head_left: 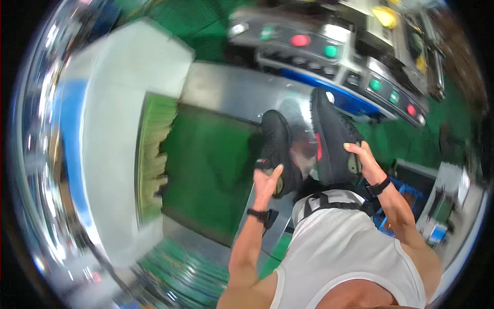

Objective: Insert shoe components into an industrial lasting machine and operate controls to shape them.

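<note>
My left hand (265,182) is closed round the heel end of a black shoe (277,135), thumb on top. My right hand (364,158) grips a second black shoe (332,131) at its side near the heel. Both shoes point away from me and sit side by side in front of my waist, a gap between them. A pale greenish patch shows at each heel end. The right shoe has a red strip along its left edge. Beneath them runs a shiny metal ledge (226,92). Most of my left fingers are hidden behind the shoe.
To the left, a green conveyor belt (206,170) leads under a yellow-green fringe curtain (153,159) into a white machine housing (116,139). Ahead stands a machine whose control panels (314,49) carry red and green buttons. Blue crates (406,198) stand beside my right arm.
</note>
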A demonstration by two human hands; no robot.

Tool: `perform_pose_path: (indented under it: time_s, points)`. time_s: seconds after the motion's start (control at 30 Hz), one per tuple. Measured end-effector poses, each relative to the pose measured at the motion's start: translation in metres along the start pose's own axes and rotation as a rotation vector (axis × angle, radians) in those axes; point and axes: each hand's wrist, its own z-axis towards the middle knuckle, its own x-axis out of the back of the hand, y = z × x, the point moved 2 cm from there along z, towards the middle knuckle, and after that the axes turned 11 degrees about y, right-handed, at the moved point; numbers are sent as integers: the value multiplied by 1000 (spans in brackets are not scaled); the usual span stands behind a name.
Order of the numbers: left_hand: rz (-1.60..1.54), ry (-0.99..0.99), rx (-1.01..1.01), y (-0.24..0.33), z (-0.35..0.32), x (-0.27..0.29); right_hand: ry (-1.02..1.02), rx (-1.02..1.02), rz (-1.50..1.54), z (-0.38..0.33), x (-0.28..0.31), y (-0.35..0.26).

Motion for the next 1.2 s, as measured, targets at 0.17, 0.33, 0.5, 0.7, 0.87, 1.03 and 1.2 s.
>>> perform_pose_path:
  time_s: [0.17,0.33,0.5,0.7,0.87,1.03,1.2]
  points:
    - [51,-430,-14,101,-17,-106,59,288,314,-63,102,-20]
    - [-91,-814,-79,156,-71,-223,515,379,478,-135,203,11]
    - [59,-1055,-118,167,-176,-337,841,741,850,-249,326,88]
    - [74,-1462,-195,179,-329,-487,1383,880,1069,-349,449,179]
    - [30,-1729,-271,188,-469,-596,2148,657,780,-415,529,235]
    - [-44,-1842,-700,163,-605,-706,2332,-31,81,-430,594,279]
    - [124,-1675,-1481,110,-683,-756,2581,-46,-219,-397,653,294]
